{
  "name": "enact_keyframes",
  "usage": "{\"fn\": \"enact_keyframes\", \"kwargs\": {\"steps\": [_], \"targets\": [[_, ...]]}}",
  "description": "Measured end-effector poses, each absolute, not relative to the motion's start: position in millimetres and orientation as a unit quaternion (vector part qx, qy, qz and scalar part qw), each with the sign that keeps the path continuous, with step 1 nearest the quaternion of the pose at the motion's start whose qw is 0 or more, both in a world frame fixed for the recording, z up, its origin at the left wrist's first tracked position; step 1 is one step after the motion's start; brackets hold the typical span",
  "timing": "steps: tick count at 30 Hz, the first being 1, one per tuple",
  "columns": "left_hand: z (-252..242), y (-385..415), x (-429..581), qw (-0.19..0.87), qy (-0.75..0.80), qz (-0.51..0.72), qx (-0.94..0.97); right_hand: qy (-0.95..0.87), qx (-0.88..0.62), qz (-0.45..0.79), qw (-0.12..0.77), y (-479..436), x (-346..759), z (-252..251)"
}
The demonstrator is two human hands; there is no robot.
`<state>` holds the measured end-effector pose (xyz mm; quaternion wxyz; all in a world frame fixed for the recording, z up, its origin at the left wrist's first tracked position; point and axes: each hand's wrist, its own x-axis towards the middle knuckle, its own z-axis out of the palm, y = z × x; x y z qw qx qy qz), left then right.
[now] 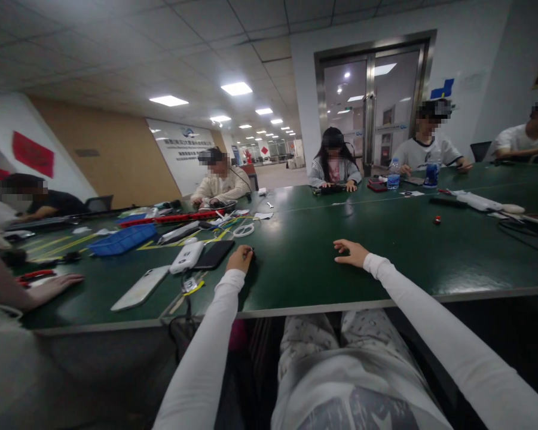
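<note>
My left hand (240, 259) rests on the green table (296, 251) with its fingers curled. A small dark bit shows at the fingertips, too small to name. Just left of it lies a black phone (214, 255), beside a white case-like device (187, 257) with dark round marks. A white phone (141, 288) lies nearer the table's front edge. Over the right part of the table, my right hand (352, 253) has its fingers stretched out and apart, with nothing in them. Whether it touches the surface I cannot tell.
Left of my hands are a blue tray (123, 240), a coiled white cable (244, 230) and a co-worker's hand (56, 291). A small red object (437, 220) lies to the right, near a white tool-like object (479, 201). Several people sit around the table; a water bottle (393, 174) stands opposite.
</note>
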<state>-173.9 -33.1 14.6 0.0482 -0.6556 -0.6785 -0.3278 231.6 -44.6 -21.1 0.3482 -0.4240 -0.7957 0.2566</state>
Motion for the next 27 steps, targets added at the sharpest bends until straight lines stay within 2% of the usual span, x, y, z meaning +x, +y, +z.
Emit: {"fn": "enact_keyframes", "kwargs": {"steps": [4, 11, 27], "targets": [[14.2, -33.7, -176.3, 0.057, -0.675, -0.355, -0.644, -0.797, -0.419, 0.253, 0.353, -43.1, 232.3, -25.3], [9.4, -24.9, -187.8, 0.132, -0.689, -0.353, -0.619, -0.799, -0.42, 0.261, 0.343, -41.9, 232.8, -26.4], [5.8, -17.6, -192.0, 0.101, -0.702, -0.308, -0.634, -0.802, -0.415, 0.255, 0.347, -39.7, 233.0, -28.6]]}}
